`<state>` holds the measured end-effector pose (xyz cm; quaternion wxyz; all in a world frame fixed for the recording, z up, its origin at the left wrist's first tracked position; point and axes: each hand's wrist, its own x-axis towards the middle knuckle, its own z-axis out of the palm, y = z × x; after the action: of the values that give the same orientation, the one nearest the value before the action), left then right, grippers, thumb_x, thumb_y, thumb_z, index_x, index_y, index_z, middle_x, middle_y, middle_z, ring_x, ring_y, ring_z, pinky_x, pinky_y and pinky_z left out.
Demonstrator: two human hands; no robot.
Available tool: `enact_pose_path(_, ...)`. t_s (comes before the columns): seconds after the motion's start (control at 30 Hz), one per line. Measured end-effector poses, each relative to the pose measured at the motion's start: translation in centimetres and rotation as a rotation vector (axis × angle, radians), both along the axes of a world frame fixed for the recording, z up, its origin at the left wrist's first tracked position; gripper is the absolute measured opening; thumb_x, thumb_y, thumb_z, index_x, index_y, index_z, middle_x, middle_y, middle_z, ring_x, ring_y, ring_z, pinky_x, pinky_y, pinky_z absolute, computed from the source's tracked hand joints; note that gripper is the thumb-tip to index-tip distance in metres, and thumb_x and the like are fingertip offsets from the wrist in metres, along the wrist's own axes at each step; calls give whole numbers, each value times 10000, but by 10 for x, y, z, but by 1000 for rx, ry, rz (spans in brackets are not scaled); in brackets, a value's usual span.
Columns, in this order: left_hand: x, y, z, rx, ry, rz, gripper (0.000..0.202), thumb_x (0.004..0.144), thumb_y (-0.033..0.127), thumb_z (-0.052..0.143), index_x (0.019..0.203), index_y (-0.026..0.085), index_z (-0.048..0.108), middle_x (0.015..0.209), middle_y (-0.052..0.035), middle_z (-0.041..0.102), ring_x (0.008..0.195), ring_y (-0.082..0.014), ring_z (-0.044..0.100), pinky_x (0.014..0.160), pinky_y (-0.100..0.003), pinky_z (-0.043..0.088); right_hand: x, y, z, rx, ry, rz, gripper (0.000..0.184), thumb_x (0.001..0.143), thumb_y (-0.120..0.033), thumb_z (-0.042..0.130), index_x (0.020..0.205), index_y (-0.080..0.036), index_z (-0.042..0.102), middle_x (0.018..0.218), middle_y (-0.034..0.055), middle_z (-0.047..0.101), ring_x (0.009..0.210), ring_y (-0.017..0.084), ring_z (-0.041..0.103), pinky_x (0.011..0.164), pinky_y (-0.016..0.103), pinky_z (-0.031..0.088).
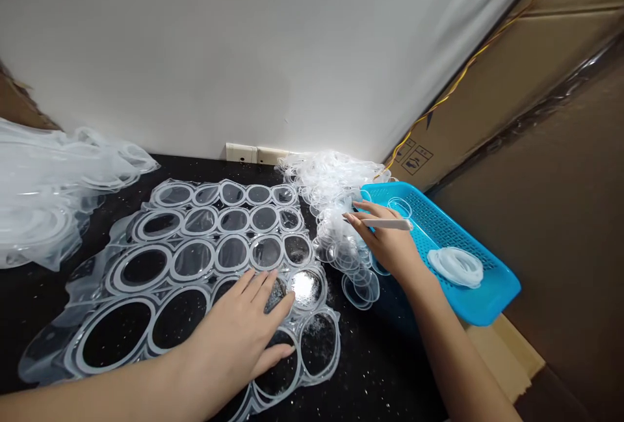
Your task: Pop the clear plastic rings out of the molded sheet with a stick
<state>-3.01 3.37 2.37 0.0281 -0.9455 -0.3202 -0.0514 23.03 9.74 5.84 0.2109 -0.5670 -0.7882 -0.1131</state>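
Observation:
My left hand point(247, 324) lies with fingers spread on a translucent plastic sheet point(170, 259) of joined rings, pressing its near right part. Rows of round openings in the sheet show the dark table beneath. A slim, pale pen-like tool point(387, 224) is held in my right hand point(390, 243); its tip is too small to identify. That hand hovers at or touches a heap of thin clear discs and rings point(344, 233) right of the sheet. Whether its fingertips also pinch a disc, I cannot tell.
A blue perforated basket point(492, 308) at right holds a bundle of whitish rings point(455, 266). More ringed sheets point(43, 194) are stacked at left. Behind are a white wall point(234, 51) and sockets point(241, 153); cardboard boxes point(526, 84) and a yellow wire point(453, 87) border the right.

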Motion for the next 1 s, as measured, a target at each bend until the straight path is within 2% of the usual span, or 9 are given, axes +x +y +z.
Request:
enact_pose_path(0.17, 2, -5, -10, 13, 21, 54, 568, 828, 576, 391, 1199, 175, 547, 1216, -221, 532, 1129, -354, 491, 896, -470, 386, -23, -2, 11, -70, 93, -17, 437, 897, -411, 367, 694, -181, 678, 721, 89, 587, 703, 212, 583, 625, 373, 472)
enact_pose_path(0.27, 4, -7, -11, -12, 44, 87, 588, 804, 593, 419, 1205, 180, 541, 1243, -229, 504, 1154, -370, 460, 909, -477, 370, -42, -4, 11, -214, 347, 119, 426, 911, -405, 342, 785, -177, 679, 705, 64, 584, 669, 170, 575, 592, 308, 477)
enact_pose_path(0.4, 5, -8, -9, -54, 58, 102, 577, 807, 577, 429, 1211, 178, 534, 1226, -236, 517, 1150, -380, 460, 917, -499, 350, -70, -4, -5, -669, 633, 447, 324, 897, -373, 402, 911, -174, 658, 801, 40, 645, 723, 135, 608, 677, 266, 508)
enact_pose_path(0.47, 5, -8, -9, -70, 48, 100, 575, 810, 572, 430, 1209, 172, 534, 1220, -239, 522, 1144, -381, 465, 914, -504, 345, -78, -1, -17, -790, 668, 501, 316, 887, -372, 421, 928, -164, 655, 807, 43, 650, 723, 129, 611, 689, 261, 510)
enact_pose_path(0.57, 6, -9, -8, -91, 45, 96, 590, 800, 584, 436, 1215, 175, 521, 1237, -228, 513, 1138, -371, 471, 905, -501, 346, -81, 5, -32, -857, 693, 496, 334, 884, -381, 418, 928, -151, 656, 814, 49, 661, 709, 125, 612, 686, 261, 513)
enact_pose_path(0.67, 7, -9, -8, -92, 58, 105, 594, 801, 582, 437, 1224, 171, 509, 1250, -230, 500, 1145, -371, 463, 905, -502, 341, -79, 8, -37, -870, 675, 503, 341, 887, -374, 414, 942, -138, 654, 827, 55, 668, 722, 125, 618, 697, 262, 515)
enact_pose_path(0.8, 8, -9, -7, -87, 70, 92, 592, 793, 565, 468, 1210, 149, 524, 1244, -265, 487, 1152, -404, 446, 898, -509, 350, -79, 5, -33, -781, 572, 507, 334, 893, -353, 410, 936, -126, 651, 760, 52, 661, 733, 130, 620, 705, 266, 518)
enact_pose_path(0.9, 7, -9, -5, -80, 84, 80, 580, 794, 546, 485, 1222, 155, 515, 1216, -260, 513, 1143, -397, 458, 885, -496, 372, -80, 0, -31, -632, 391, 625, 282, 904, -306, 408, 951, -154, 641, 869, 56, 667, 807, 128, 613, 746, 276, 507)
enact_pose_path(1.0, 7, -11, -3, -71, 57, 82, 555, 792, 517, 513, 1206, 148, 525, 1182, -250, 542, 1128, -384, 475, 872, -487, 390, -80, -6, -33, -396, 109, 772, 265, 909, -289, 409, 1026, -181, 621, 978, 67, 650, 930, 147, 582, 826, 326, 470)
